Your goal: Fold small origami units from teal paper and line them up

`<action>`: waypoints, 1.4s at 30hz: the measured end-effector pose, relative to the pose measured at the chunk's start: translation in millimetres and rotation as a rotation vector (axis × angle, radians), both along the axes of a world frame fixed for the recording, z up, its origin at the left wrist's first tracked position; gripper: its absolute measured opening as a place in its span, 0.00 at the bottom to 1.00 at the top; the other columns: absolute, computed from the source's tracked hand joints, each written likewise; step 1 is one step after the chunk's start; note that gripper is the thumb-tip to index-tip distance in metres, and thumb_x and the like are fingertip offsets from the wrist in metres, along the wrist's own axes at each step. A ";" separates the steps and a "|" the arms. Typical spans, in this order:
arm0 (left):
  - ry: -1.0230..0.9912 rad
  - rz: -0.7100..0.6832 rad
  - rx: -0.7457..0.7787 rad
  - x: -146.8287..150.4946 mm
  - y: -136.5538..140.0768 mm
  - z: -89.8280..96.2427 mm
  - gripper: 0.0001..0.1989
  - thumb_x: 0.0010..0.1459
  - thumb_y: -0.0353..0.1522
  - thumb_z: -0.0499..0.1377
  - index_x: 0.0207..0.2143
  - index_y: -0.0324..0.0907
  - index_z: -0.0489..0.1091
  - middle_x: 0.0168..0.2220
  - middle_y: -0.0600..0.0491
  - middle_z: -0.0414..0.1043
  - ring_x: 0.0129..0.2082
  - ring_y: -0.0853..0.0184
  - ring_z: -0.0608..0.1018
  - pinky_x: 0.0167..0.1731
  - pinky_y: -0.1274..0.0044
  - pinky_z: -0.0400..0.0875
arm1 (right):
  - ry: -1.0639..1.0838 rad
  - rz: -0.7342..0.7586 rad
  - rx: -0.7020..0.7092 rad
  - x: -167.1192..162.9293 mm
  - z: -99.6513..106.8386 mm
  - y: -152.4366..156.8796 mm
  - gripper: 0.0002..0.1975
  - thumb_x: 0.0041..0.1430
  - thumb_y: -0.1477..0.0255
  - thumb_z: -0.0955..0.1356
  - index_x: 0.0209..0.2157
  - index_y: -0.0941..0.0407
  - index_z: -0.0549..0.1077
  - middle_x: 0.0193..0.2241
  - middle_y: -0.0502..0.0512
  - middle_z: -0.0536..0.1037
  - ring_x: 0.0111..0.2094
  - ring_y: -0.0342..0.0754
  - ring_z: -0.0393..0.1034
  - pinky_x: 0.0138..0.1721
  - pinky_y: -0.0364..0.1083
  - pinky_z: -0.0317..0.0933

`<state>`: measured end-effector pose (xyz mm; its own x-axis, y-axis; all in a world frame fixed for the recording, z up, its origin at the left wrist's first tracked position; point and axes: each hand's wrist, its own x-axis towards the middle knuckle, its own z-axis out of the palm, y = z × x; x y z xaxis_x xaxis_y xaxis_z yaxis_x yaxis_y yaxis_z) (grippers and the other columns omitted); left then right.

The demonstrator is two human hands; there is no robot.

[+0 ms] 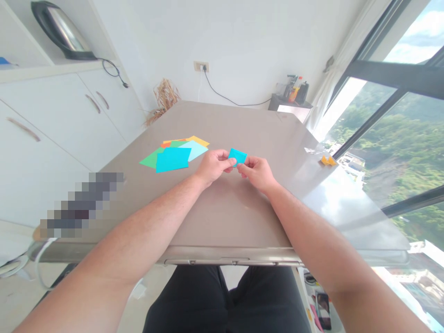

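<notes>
A small folded piece of blue paper (238, 155) is held up just above the table between my two hands. My left hand (215, 166) pinches its left side, thumb in front. At its lower right corner, the fingers of my right hand (257, 172) are closed on the same paper. The fingers behind the paper are partly hidden. To the left of my left hand lies a fanned pile of coloured sheets: a blue sheet (172, 159) on top, with a pale blue sheet (196, 150), a green sheet (150, 159) and a yellow sheet (199, 140) showing from under it.
All this is on a grey-brown table (229, 217). A small orange folded paper piece (328, 160) sits near its right edge by the window. A blurred-out dark object (85, 206) is at the left edge. Dried stalks (165, 97) and a small cabinet (290, 105) stand beyond the far side.
</notes>
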<state>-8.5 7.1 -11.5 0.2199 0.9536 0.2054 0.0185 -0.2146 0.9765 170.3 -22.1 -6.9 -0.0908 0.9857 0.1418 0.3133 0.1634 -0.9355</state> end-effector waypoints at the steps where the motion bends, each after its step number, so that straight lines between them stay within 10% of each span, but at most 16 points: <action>1: -0.007 0.005 0.003 0.4 -0.2 0.5 0.13 0.48 0.40 0.70 0.31 0.40 0.76 0.30 0.52 0.78 0.30 0.67 0.78 0.32 0.74 0.74 | -0.015 -0.005 0.006 0.1 0.1 0.0 0.12 0.51 0.63 0.71 0.23 0.55 0.69 0.20 0.47 0.71 0.23 0.41 0.58 0.26 0.44 0.52; 19: -0.151 0.183 0.059 4.1 -0.8 4.8 0.14 0.49 0.41 0.70 0.28 0.40 0.74 0.25 0.55 0.74 0.27 0.70 0.74 0.30 0.76 0.70 | -0.137 0.035 0.081 -3.9 1.6 -3.5 0.11 0.51 0.65 0.67 0.22 0.53 0.62 0.19 0.44 0.62 0.22 0.41 0.53 0.25 0.44 0.48; 27: -0.026 0.028 0.052 3.7 -5.3 3.9 0.14 0.47 0.35 0.70 0.36 0.40 0.74 0.31 0.53 0.78 0.28 0.68 0.77 0.33 0.73 0.73 | -0.059 -0.060 0.096 -4.3 -0.6 -0.6 0.16 0.52 0.58 0.71 0.22 0.54 0.66 0.20 0.46 0.68 0.23 0.42 0.58 0.26 0.45 0.53; 33: 0.091 0.013 0.094 -1.3 0.7 -0.4 0.16 0.47 0.33 0.68 0.40 0.42 0.76 0.29 0.54 0.79 0.27 0.67 0.77 0.32 0.73 0.72 | 0.036 -0.153 0.234 -2.2 -6.6 4.8 0.21 0.50 0.65 0.73 0.47 0.53 0.76 0.38 0.53 0.81 0.36 0.48 0.74 0.41 0.49 0.67; 42: 0.107 0.043 0.097 -5.7 1.6 -3.6 0.16 0.48 0.32 0.68 0.41 0.42 0.75 0.31 0.55 0.79 0.25 0.69 0.76 0.30 0.75 0.71 | -0.007 -0.147 0.253 -2.9 -4.1 -0.1 0.11 0.53 0.70 0.70 0.40 0.52 0.80 0.34 0.52 0.82 0.36 0.48 0.74 0.42 0.49 0.67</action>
